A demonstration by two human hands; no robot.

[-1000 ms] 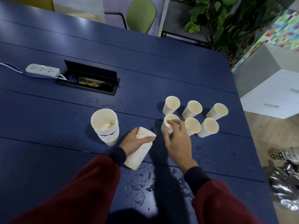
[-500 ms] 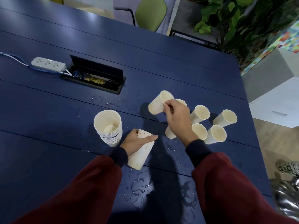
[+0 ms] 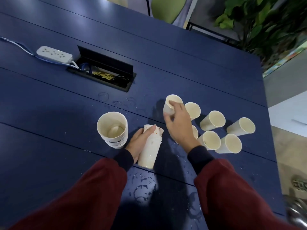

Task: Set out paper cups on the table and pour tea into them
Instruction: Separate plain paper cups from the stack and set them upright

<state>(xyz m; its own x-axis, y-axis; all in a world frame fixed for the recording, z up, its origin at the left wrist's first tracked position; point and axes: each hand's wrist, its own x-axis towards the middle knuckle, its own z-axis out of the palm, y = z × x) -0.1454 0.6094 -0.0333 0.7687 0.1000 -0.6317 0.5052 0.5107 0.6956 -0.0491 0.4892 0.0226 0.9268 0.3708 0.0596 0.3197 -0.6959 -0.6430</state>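
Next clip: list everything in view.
paper cups: six, cream, grouped right of centre; one partly hidden
held cup: one, cream, in the right hand
short cup stack: one, cream, left of the hands
tall cup stack: one, white, tilted, in the left hand
table: one, dark blue, wet rings
power strip: one, white, far left
cable box: one, black, lid open, in the table
chair: one, green, far side
plant: one, green, top right
cabinet: one, white, right edge
left hand: grips the tall cup stack
right hand: holds the held cup by its rim
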